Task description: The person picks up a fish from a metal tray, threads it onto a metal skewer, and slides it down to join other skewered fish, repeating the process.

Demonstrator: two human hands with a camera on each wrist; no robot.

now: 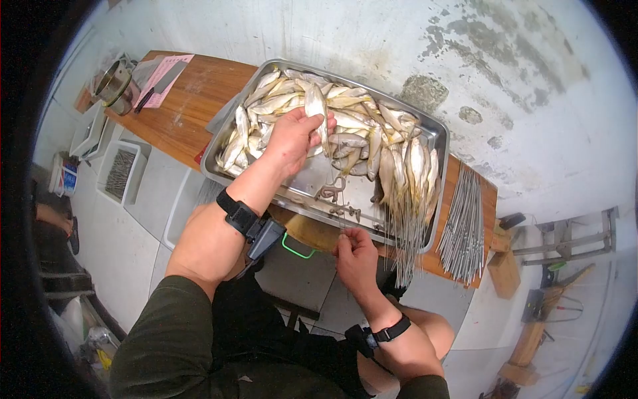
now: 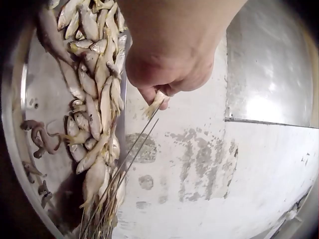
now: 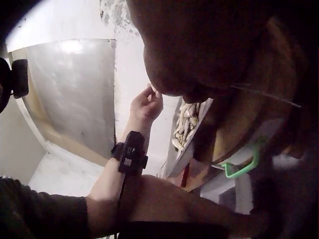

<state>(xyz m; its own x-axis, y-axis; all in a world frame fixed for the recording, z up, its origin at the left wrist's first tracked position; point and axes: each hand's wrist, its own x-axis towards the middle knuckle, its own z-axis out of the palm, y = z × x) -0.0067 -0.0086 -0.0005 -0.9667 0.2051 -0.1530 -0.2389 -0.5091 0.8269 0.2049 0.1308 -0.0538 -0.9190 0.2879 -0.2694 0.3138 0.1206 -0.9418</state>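
Observation:
My left hand (image 1: 292, 141) grips a small silvery-yellow fish (image 1: 315, 106) above the metal tray (image 1: 279, 64), thumb across its side. In the left wrist view, the fish's tail (image 2: 155, 105) pokes out below the curled fingers, and thin metal skewers slant beneath it. Lower down, in front of the tray's near edge, my right hand (image 1: 357, 258) pinches a thin metal skewer (image 3: 269, 93); its end sticks out past the dark hand in the right wrist view. Many loose fish (image 1: 345, 120) fill the tray's far side. Skewered fish (image 1: 415, 169) lie at its right end.
A bundle of bare skewers (image 1: 463, 226) lies on the wooden table (image 1: 206, 86) right of the tray. Dark, stringy scraps (image 1: 331, 191) sit in the tray. A knife (image 1: 159, 86) lies on pink paper at the left. Below is a green-handled container (image 1: 297, 247).

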